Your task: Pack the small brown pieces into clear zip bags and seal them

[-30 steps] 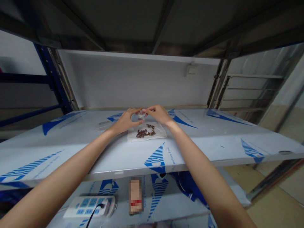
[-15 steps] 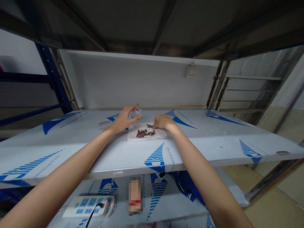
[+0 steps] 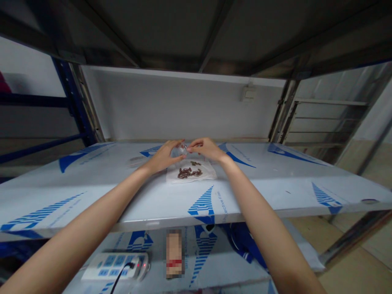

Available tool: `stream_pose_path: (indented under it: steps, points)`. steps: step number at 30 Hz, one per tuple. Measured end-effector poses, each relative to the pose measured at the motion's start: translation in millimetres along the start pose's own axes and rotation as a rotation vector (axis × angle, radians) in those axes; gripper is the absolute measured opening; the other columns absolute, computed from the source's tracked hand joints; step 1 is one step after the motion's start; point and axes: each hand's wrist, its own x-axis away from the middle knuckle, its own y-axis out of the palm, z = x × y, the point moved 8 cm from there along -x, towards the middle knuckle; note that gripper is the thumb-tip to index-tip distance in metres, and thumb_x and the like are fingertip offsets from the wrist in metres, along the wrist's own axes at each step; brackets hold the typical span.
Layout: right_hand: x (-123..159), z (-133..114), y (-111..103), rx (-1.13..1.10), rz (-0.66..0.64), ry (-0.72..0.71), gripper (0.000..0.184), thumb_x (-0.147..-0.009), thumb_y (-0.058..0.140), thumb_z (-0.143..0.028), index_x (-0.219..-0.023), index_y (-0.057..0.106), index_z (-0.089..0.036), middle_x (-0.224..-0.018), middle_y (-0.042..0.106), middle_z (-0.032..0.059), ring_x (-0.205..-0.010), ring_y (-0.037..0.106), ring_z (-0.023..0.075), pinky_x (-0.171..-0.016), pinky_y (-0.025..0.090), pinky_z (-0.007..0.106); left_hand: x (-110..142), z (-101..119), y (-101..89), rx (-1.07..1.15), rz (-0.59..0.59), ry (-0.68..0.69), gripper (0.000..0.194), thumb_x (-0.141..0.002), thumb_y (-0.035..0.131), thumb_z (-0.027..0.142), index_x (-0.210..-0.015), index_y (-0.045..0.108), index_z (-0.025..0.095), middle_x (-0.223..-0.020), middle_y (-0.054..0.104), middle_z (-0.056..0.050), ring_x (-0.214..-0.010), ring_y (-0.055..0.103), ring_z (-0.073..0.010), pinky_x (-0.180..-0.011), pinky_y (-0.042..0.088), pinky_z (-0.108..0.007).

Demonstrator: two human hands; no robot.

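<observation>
My left hand (image 3: 165,157) is closed round a clear plastic container (image 3: 178,151) at the back of the shelf. Its mouth faces right. My right hand (image 3: 208,148) has thumb and fingers pinched together at that mouth, holding a small dark, shiny piece (image 3: 185,147) too small to name. Below the hands lies a white sheet (image 3: 207,173), like paper or cloth. On it rest a pile of brown, rectangular, loop-like metal pieces (image 3: 184,173) and a few small brass-coloured pieces (image 3: 195,163).
The shelf (image 3: 275,183) is covered in blue-printed protective film. A clear flat item (image 3: 136,162) lies left of my left hand. On the lower shelf are a power strip (image 3: 114,265) with a plugged cable and a blurred-out block (image 3: 174,253). Another shelf (image 3: 168,32) hangs overhead.
My right hand has lifted from the brass-coloured pieces on the sheet and moved left to the container's mouth, with a small piece in its fingers. The left hand keeps hold of the container.
</observation>
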Motion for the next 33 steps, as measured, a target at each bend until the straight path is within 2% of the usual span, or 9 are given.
stream_pose_path:
  steps: [6, 8, 12, 16, 21, 26, 28, 30, 33]
  points:
    - [5.5, -2.3, -16.3, 0.176, 0.208, 0.055, 0.03, -0.083, 0.05, -0.039, -0.076, 0.068, -0.015, -0.077, 0.068, 0.0027, -0.068, 0.056, 0.0104, -0.061, 0.037, 0.02, -0.2, -4.0, -2.2, 0.024, 0.02, 0.001, 0.063, -0.075, 0.052, 0.052, -0.126, 0.046, 0.014, -0.12, 0.055, -0.011, -0.11, 0.049, -0.0235, -0.097, 0.035, -0.039]
    - [5.8, 2.9, -8.9, 0.217, 0.101, 0.087, 0.026, -0.081, 0.053, -0.036, -0.079, 0.068, -0.015, -0.078, 0.068, 0.0024, -0.066, 0.057, 0.0104, -0.06, 0.038, 0.02, -0.3, -6.0, -6.1, 0.039, 0.052, -0.002, 0.064, -0.075, 0.052, 0.052, -0.127, 0.044, 0.015, -0.118, 0.056, -0.01, -0.108, 0.049, -0.0232, -0.097, 0.035, -0.039]
    - [11.2, 12.7, 30.2, 0.3, -0.315, 0.083, 0.021, -0.069, 0.066, -0.025, -0.088, 0.07, -0.017, -0.084, 0.069, 0.0016, -0.071, 0.06, 0.0118, -0.06, 0.04, 0.019, -0.3, -8.6, -12.6, 0.049, 0.108, -0.014, 0.065, -0.075, 0.052, 0.05, -0.128, 0.043, 0.015, -0.114, 0.058, -0.009, -0.105, 0.051, -0.0226, -0.096, 0.036, -0.039]
    - [13.0, 18.8, 43.7, 0.369, -0.389, 0.078, 0.023, -0.065, 0.066, -0.016, -0.087, 0.07, -0.016, -0.083, 0.07, 0.0032, -0.073, 0.062, 0.0132, -0.059, 0.04, 0.019, -0.9, -11.3, -14.3, 0.049, 0.119, -0.032, 0.064, -0.074, 0.053, 0.05, -0.127, 0.044, 0.016, -0.112, 0.058, -0.009, -0.105, 0.051, -0.0228, -0.095, 0.036, -0.04]
    - [5.4, 18.1, 28.4, 0.327, -0.241, 0.04, 0.017, -0.067, 0.063, -0.014, -0.083, 0.071, -0.017, -0.083, 0.071, 0.0033, -0.076, 0.063, 0.0142, -0.065, 0.043, 0.02, -1.4, -13.2, -12.6, 0.053, 0.095, -0.029, 0.066, -0.073, 0.054, 0.051, -0.127, 0.045, 0.013, -0.113, 0.058, -0.01, -0.105, 0.051, -0.0232, -0.096, 0.035, -0.04]
    - [-1.4, -4.5, 0.6, -0.121, 0.043, -0.094, 0.019, -0.071, 0.063, -0.017, -0.09, 0.067, -0.012, -0.094, 0.069, 0.0072, -0.086, 0.063, 0.0132, -0.08, 0.045, 0.023, -0.9, -8.7, -7.6, 0.08, 0.062, -0.034, 0.065, -0.073, 0.055, 0.052, -0.125, 0.047, 0.015, -0.117, 0.057, -0.01, -0.107, 0.05, -0.0237, -0.095, 0.036, -0.039]
    - [-0.6, -14.0, -2.7, -0.233, 0.101, -0.143, 0.02, -0.071, 0.064, -0.016, -0.09, 0.065, -0.012, -0.096, 0.068, 0.0075, -0.087, 0.062, 0.0128, -0.082, 0.045, 0.024, -0.7, -4.9, -6.3, 0.104, 0.064, -0.029, 0.064, -0.073, 0.055, 0.052, -0.125, 0.048, 0.015, -0.117, 0.057, -0.01, -0.106, 0.051, -0.0236, -0.094, 0.038, -0.038]
    - [1.2, -21.5, -1.4, -0.241, 0.124, -0.187, 0.018, -0.071, 0.064, -0.016, -0.089, 0.065, -0.013, -0.092, 0.069, 0.0062, -0.085, 0.063, 0.0126, -0.082, 0.045, 0.024, -0.7, -2.3, -5.0, 0.115, 0.062, -0.03, 0.063, -0.072, 0.056, 0.051, -0.124, 0.049, 0.015, -0.118, 0.057, -0.01, -0.104, 0.052, -0.0236, -0.092, 0.039, -0.038]
    - [4.7, -27.2, -3.2, -0.104, 0.198, -0.229, 0.013, -0.073, 0.064, -0.022, -0.084, 0.067, -0.016, -0.086, 0.07, 0.0033, -0.081, 0.062, 0.0123, -0.081, 0.043, 0.024, -0.6, -1.0, -4.6, 0.12, 0.063, -0.032, 0.061, -0.073, 0.056, 0.05, -0.123, 0.05, 0.015, -0.118, 0.057, -0.01, -0.104, 0.052, -0.0231, -0.092, 0.039, -0.037]
